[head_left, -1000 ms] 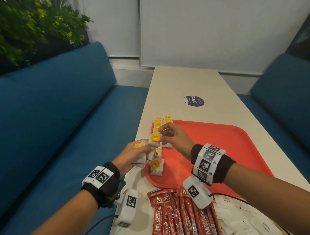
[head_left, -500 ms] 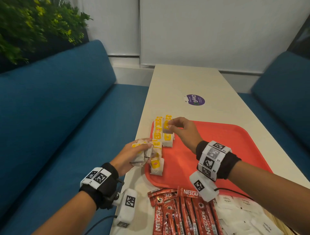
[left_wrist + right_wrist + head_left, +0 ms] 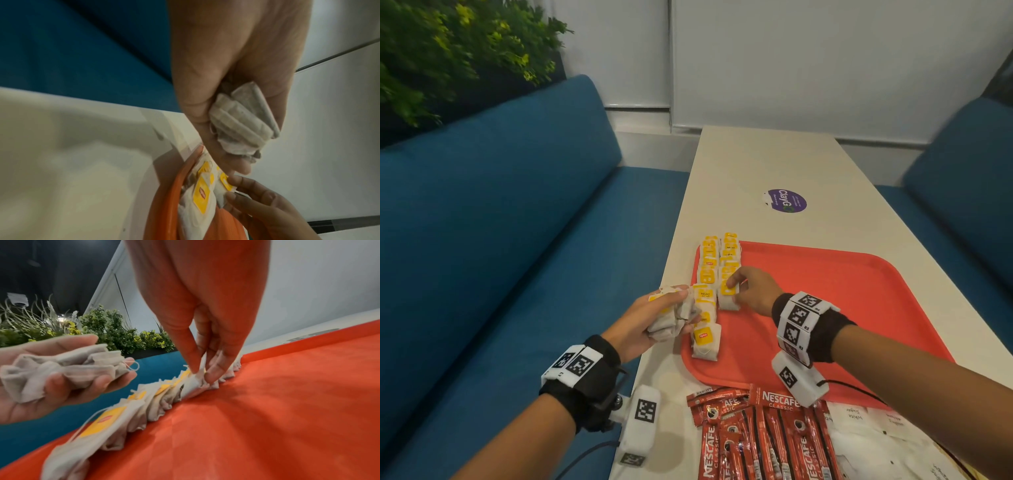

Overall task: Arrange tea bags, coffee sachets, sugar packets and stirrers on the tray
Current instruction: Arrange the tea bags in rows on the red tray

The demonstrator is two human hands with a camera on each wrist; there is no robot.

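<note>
Setting: a long cream table is running between two blue benches, with a white wall behind and green foliage sitting in the far left corner.
Tray: a red tray is lying on the near half of the table, its left rim close to the table's left edge.
Tea bags on tray: two rows of tea bags with yellow tags are lying overlapped along the tray's left side; the left row is reaching nearer to the person than the right row.
Right hand: the right hand is reaching in over the tray, thumb and fingertips pinching the nearest tea bag of the right row, which is touching the tray floor.
Left hand: the left hand is hovering just beside the tray's left rim, fingers curled round a bunch of loose tea bags, thumb pressing on top.
Obstruction: the left hand and its bunch are covering part of the left row in the head view.
Coffee sachets: red Nescafe sachets are lying fanned on the table just short of the tray's near rim.
Sugar packets: white sugar packets are lying to the right of the sachets, partly under the right forearm.
Other: a purple round sticker is lying on the table beyond the tray.
</note>
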